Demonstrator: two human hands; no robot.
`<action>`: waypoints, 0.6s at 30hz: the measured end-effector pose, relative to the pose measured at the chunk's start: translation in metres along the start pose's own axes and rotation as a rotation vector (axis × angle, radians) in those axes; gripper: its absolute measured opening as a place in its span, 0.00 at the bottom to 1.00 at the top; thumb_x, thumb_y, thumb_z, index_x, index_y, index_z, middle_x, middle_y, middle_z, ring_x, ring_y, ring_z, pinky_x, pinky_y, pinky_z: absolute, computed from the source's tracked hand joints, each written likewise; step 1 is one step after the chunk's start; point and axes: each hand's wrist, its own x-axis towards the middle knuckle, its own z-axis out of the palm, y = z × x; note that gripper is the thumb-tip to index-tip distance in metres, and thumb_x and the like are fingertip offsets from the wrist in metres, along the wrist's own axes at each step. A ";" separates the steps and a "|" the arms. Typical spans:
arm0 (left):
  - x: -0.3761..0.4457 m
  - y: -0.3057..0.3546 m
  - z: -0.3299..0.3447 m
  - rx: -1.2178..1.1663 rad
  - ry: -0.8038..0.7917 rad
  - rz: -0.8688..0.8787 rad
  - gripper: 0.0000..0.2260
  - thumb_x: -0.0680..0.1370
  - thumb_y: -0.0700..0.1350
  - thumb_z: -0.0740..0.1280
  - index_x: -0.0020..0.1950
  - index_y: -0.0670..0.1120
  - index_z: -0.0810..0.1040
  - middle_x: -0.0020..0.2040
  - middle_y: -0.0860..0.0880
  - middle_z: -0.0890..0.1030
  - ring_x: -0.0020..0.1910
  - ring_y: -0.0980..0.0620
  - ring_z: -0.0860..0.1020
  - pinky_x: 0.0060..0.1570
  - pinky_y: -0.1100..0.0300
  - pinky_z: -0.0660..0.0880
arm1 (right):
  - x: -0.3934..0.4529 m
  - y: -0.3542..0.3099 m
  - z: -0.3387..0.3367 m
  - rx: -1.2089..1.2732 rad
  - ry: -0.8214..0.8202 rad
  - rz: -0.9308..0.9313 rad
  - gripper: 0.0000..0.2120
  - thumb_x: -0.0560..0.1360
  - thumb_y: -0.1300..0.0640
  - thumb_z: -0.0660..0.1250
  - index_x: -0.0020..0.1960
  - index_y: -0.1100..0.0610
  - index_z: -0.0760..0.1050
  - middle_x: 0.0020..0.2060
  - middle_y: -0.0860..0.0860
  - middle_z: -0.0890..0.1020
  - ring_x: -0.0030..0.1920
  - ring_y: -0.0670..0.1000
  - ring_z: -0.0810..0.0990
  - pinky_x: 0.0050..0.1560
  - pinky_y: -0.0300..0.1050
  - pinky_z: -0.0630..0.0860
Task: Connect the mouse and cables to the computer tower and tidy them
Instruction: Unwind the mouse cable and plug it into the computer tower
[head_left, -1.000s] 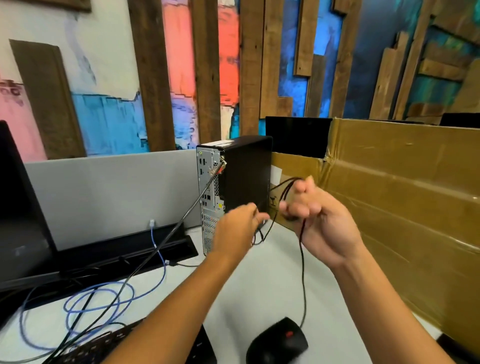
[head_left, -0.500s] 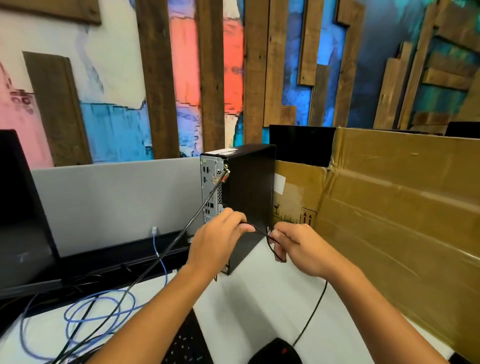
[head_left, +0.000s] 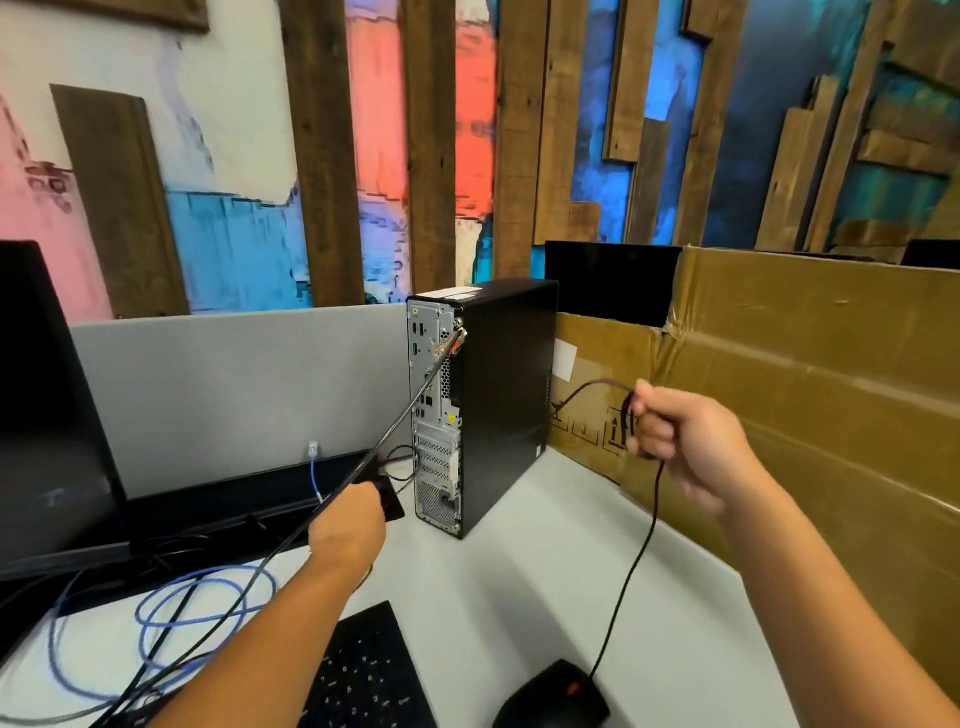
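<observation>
The black computer tower (head_left: 506, 395) stands upright on the white desk (head_left: 519, 582), its silver port panel (head_left: 434, 395) facing me. My right hand (head_left: 685, 441) is raised to the right of the tower, closed on a bunched loop of the thin black mouse cable (head_left: 631, 561). The cable hangs down to the black mouse (head_left: 550, 696) at the front edge and also runs left behind the tower. My left hand (head_left: 348, 530) is low, left of the tower's base, with fingers curled where a thin cable loop (head_left: 397, 462) comes out. A thick black cable (head_left: 395, 431) slants from the tower's upper back across that hand.
A blue network cable (head_left: 208, 597) lies coiled at the left, plugged near the grey partition (head_left: 234, 389). There is a black keyboard (head_left: 363, 675) at the front, a dark monitor (head_left: 47, 389) on the left, and a large cardboard box (head_left: 779, 395) walling the right side.
My hands have separated. The right one rose to the right with the bunched cable. The left one dropped down and to the left of the tower's base.
</observation>
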 end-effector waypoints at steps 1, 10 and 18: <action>-0.001 -0.002 0.004 0.015 -0.074 -0.028 0.08 0.80 0.41 0.62 0.55 0.44 0.80 0.51 0.47 0.83 0.50 0.46 0.82 0.42 0.57 0.74 | 0.000 -0.005 0.000 0.129 0.005 0.014 0.13 0.82 0.56 0.60 0.39 0.57 0.72 0.23 0.46 0.65 0.22 0.46 0.62 0.42 0.46 0.75; -0.052 0.031 -0.099 -0.350 -0.177 0.221 0.25 0.76 0.51 0.69 0.73 0.54 0.70 0.66 0.51 0.76 0.57 0.50 0.77 0.48 0.59 0.72 | -0.007 -0.009 0.020 0.004 0.035 0.055 0.09 0.80 0.56 0.65 0.44 0.61 0.76 0.27 0.49 0.71 0.25 0.47 0.70 0.45 0.46 0.75; -0.068 0.129 -0.112 -1.269 -0.402 0.426 0.18 0.83 0.59 0.56 0.51 0.47 0.78 0.49 0.48 0.82 0.47 0.52 0.81 0.52 0.58 0.77 | -0.016 -0.008 0.041 0.039 -0.175 -0.007 0.12 0.81 0.54 0.63 0.47 0.61 0.78 0.31 0.52 0.76 0.32 0.50 0.76 0.40 0.42 0.76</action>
